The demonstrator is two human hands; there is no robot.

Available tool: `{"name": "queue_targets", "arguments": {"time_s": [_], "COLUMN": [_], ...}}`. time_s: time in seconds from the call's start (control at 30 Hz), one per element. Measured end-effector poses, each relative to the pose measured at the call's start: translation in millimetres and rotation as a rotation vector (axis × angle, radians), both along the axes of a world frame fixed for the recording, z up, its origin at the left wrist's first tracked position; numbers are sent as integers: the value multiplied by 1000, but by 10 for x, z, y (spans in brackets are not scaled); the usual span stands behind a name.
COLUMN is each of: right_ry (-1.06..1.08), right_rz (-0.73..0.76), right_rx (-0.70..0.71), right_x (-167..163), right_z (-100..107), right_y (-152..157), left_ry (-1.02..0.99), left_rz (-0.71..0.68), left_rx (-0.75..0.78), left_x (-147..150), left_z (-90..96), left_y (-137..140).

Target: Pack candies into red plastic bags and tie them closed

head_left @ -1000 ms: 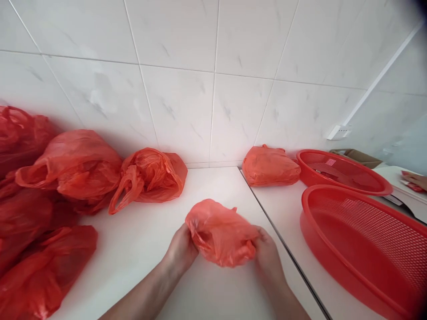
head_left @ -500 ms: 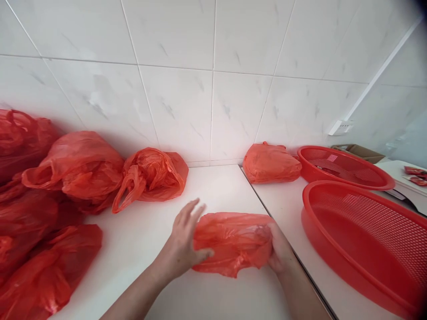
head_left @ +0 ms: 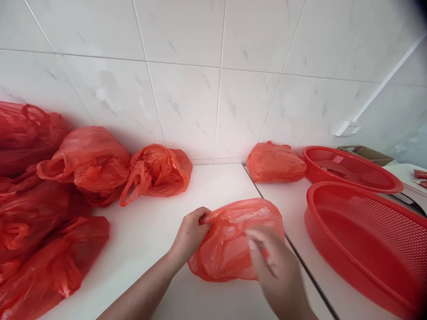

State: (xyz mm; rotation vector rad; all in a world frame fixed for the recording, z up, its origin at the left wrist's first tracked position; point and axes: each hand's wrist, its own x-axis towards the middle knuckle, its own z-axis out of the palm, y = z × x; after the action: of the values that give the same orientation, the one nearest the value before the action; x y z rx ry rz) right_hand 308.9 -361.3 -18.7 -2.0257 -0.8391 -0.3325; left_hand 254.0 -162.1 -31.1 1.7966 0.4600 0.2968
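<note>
A thin red plastic bag lies on the white tabletop in front of me, its film spread and puffed up. My left hand pinches the bag's upper left edge between thumb and fingers. Over the bag's right part is my right hand, blurred by motion, with its fingers bent. Whether those fingertips grip the film cannot be made out. What the bag contains, if anything, does not show clearly.
Several filled red bags are heaped at the left, with another bag by the wall. Across the table seam sits a packed red bag. Two red plastic baskets stand at the right, before a cardboard box.
My left hand has closed from an open pose onto the bag's edge. My right hand has left the bag's right side and come over it. The bag is spread wider.
</note>
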Motion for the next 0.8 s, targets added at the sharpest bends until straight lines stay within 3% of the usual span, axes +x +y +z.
{"name": "queue_targets", "arguments": {"time_s": [0.17,0.27,0.33,0.4,0.5,0.57,0.63,0.67,0.7,0.73,0.8], "right_ry": [123,290,260,149,23,17,33,48,67,94,193], "right_rz": [67,196,238,244,263,289,320,342,372,409,485], "right_rx": [-520,-601,-635,-692,-744,-728,-690,-677,-671,-669,-656], "right_x": [220,339,374,402,442,454,458,465,480,506,592], "right_z": [-267,-295,-291,-302,-344,-359,-347,-330,-307,-281,-232], "right_y": [211,119,65,54,100,135,142,130,105,70,-18], "left_ry": [-17,-33,-98,-248,-540,-659,-528,-375,-173,20,169], "left_rz": [-16,75,94,68,-53,-350,-663,-739,-732,-633,-524], "left_rx": [-298,-373,-310,-103,375,617,832,937,1062,1155,1171], "left_x": [-13,-85,-186,-322,-499,-508,-393,-301,-197,-94,75], "left_z": [29,77,192,378,674,771,730,661,568,462,247], "left_y": [214,498,579,503,157,-95,-234,-238,-194,-109,141]}}
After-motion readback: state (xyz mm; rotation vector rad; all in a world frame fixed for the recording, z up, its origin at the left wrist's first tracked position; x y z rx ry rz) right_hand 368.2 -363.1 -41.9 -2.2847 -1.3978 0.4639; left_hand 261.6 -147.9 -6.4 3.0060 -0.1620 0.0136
